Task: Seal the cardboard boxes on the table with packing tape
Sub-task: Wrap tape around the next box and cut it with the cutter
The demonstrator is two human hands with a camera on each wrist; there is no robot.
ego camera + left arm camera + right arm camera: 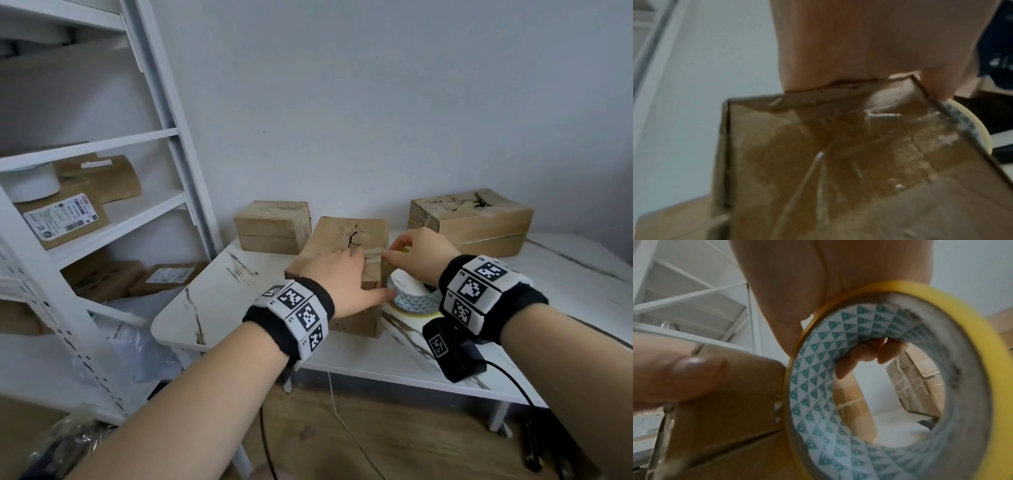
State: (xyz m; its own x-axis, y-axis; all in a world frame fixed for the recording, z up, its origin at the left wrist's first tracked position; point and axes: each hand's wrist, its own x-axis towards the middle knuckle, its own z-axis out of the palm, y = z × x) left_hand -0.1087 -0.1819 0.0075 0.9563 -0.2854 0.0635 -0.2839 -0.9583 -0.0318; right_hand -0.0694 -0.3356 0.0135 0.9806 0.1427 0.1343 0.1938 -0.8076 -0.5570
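A white shelving unit (164,144) stood at the far left, cardboard parcels (65,219) on its shelves. On the marble-patterned table (219,301) a small closed box (274,226) sat at the back left, near the wall. In front of it was the box being sealed (346,270); the left hand (342,277) lay flat on its top, fingers straight, thumb stretched along the near right edge beside the roll. Just right of that box, touching its side, the tape roll (416,301) with its triangle-printed core was gripped by the right hand (421,253), fingers curled through the core and thumb outside. A short strip of tape (373,254) ran between the two hands over the box's top edge. Further right, a larger box (476,219) rested at the back.
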